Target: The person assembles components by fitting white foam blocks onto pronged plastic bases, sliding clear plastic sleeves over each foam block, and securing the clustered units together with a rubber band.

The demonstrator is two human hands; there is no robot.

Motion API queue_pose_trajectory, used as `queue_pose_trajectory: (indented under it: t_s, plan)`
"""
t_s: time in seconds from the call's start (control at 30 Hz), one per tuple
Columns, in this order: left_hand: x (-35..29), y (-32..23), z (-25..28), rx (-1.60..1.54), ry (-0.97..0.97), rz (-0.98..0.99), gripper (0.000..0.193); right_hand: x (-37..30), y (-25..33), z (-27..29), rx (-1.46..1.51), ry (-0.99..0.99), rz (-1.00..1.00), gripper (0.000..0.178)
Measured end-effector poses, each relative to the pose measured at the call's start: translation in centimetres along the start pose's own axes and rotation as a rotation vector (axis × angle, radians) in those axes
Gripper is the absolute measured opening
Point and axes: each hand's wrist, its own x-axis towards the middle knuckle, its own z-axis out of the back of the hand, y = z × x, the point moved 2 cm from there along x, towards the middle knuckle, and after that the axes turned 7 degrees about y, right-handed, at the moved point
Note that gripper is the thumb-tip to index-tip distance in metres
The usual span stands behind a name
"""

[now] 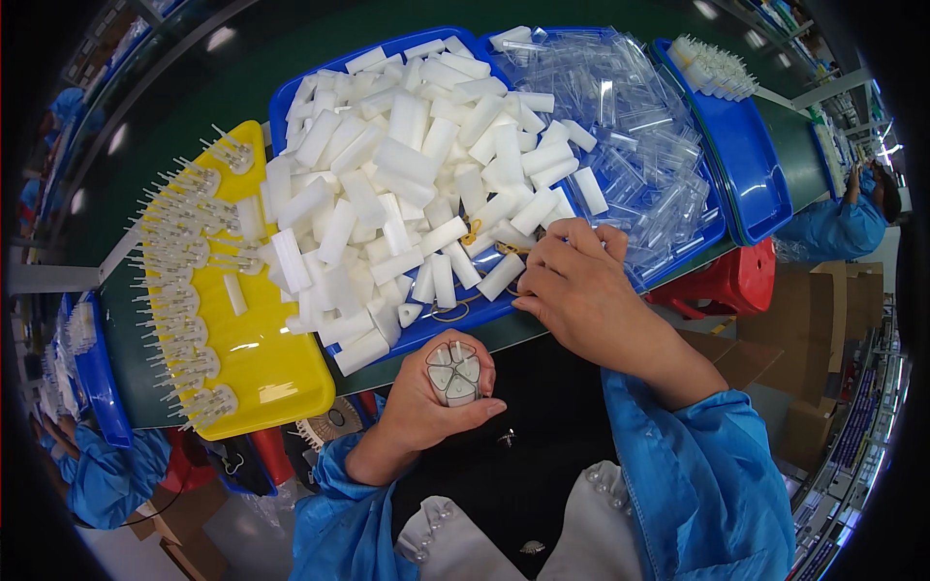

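My left hand (431, 392) is wrapped round a short round bundle of clear plastic pieces with white wedges inside (454, 375), its segmented end facing up. My right hand (586, 290) reaches over the front edge of a blue tray (417, 341), its fingers curled together. What they pinch, if anything, is hidden. White foam pieces (407, 165) heap up in this tray. Near my right fingertips lies a yellowish rubber band (472, 232), and another thin band (451, 312) lies by the tray's front edge.
A second blue tray (719, 208) holds clear plastic pieces (630, 145). Farther right, another blue tray (756, 165) carries white pronged parts (712, 68). On the left, a yellow tray (281, 373) bears several white pronged clusters (184, 281). A red stool (727, 281) stands below the table's right side.
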Motion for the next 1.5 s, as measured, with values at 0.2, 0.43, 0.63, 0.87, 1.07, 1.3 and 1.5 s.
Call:
queue_pose_trajectory:
  t_s: [0.2,0.43,0.63,0.87,1.07,1.3,1.5]
  plan:
    - [0.9,-0.8,-0.4,0.082,-0.094,-0.012,0.03,0.3,-0.3,0.6,0.132,-0.078,-0.026,0.014]
    - [2.7,-1.7,-1.0,0.085,-0.179,-0.207,0.033,1.0,0.0,3.0,0.537,-0.097,0.031,0.01]
    - [3.1,-1.1,-0.7,-0.37,0.196,-0.201,0.037,0.7,-0.6,1.6,1.003,-0.029,0.063,0.01]
    - [2.5,-2.0,-1.6,-0.412,0.469,-0.162,0.07,-0.3,-3.3,1.6,2.26,0.172,0.31,0.043]
    - [3.9,-2.6,-2.6,0.701,-0.004,-0.213,0.108,-1.0,-0.9,4.5,1.385,0.253,0.28,0.068]
    - [4.3,-3.0,-2.4,0.59,-0.106,-0.083,0.114,-2.8,3.0,3.3,0.901,0.253,0.723,0.031]
    - [4.2,-2.8,-3.2,-0.013,0.01,-0.358,0.117,-4.7,-0.3,1.4,1.915,0.084,0.562,0.035]
